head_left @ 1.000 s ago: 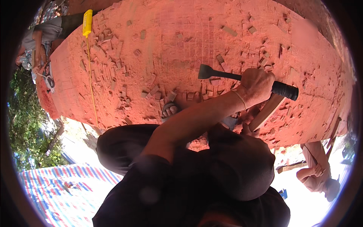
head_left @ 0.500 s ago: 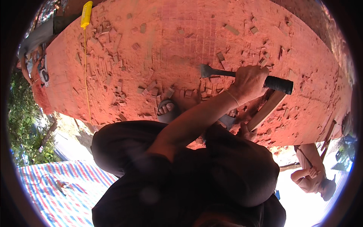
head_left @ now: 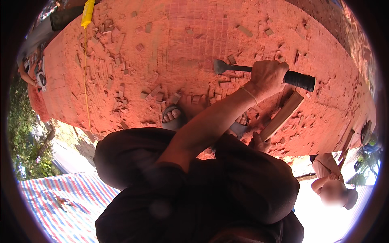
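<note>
My left hand (head_left: 268, 77) crosses to the right and is wrapped round a chisel (head_left: 298, 80), its fingers closed on it near the black-wrapped grip. The chisel's flared metal blade (head_left: 220, 66) points left, above the reddish surface. Lower down, my right hand (head_left: 259, 144) is partly hidden beside my dark-clothed knee. Its fingers close round the near end of a flat, straight wooden bar (head_left: 283, 115), which slants up and to the right below the chisel's grip. My sandaled feet (head_left: 173, 117) rest on the large red wooden slab (head_left: 182, 44) that I crouch on.
Wood chips (head_left: 153, 93) and gouges cover the slab. A yellow-cased tool (head_left: 88, 13) with a yellow line lies at the far left. Co-workers' arms show at the left edge, and another person (head_left: 326, 166) is at lower right. A striped sheet (head_left: 73, 202) spreads at lower left.
My left hand has risen a little away from me with the chisel. The wooden bar has turned slightly and shows more of its broad face. The person at lower right has shifted posture.
</note>
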`<state>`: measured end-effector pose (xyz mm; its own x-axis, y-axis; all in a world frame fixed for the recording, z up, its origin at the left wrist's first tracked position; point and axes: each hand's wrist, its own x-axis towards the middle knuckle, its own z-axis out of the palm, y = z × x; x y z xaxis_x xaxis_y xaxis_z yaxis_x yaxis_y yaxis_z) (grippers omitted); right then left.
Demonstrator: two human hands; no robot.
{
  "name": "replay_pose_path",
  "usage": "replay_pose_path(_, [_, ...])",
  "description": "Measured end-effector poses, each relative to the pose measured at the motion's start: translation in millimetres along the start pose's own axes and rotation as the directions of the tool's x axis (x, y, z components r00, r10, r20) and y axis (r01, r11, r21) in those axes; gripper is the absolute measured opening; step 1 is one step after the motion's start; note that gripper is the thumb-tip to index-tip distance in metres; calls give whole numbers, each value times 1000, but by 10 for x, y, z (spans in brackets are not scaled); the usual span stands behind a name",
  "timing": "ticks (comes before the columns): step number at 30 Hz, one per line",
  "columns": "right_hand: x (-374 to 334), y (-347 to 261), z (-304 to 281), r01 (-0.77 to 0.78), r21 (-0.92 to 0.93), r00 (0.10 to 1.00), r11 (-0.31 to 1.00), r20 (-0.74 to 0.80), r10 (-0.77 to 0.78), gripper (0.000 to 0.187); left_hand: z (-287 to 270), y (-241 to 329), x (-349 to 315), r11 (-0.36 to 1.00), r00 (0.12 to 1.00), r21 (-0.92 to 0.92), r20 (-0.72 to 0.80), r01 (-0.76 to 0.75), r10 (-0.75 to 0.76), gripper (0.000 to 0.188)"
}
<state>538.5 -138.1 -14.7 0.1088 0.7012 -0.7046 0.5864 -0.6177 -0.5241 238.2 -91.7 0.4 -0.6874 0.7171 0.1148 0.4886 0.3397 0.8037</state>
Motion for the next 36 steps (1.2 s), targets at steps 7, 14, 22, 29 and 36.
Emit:
replay_pose_path(7, [-184,-283,5,-38,30,998,999,-49,40,37,-6,-77,70,999,999,9,12,43,-43,22])
replay_pose_path(14, [-49,-634,-443,154,36,986,987,-64,-152,30,42,-46,53,999,999,2,32,35,-35,21])
replay_pose_path(22, [337,-2581,-1689,750,189,661,633,-226,-715,32,108,-166,257,996,996,28,-33,87,-86,38])
replay_pose_path(29, [322,-2859,-559,578,293,809,761,-81,-583,18,85,-130,216,995,994,23,-49,94,-93,35])
replay_pose_path(36, [516,-1865,-681,496,-35,829,868,316,-461,23,-8,-246,248,994,988,17,-110,108,-105,33])
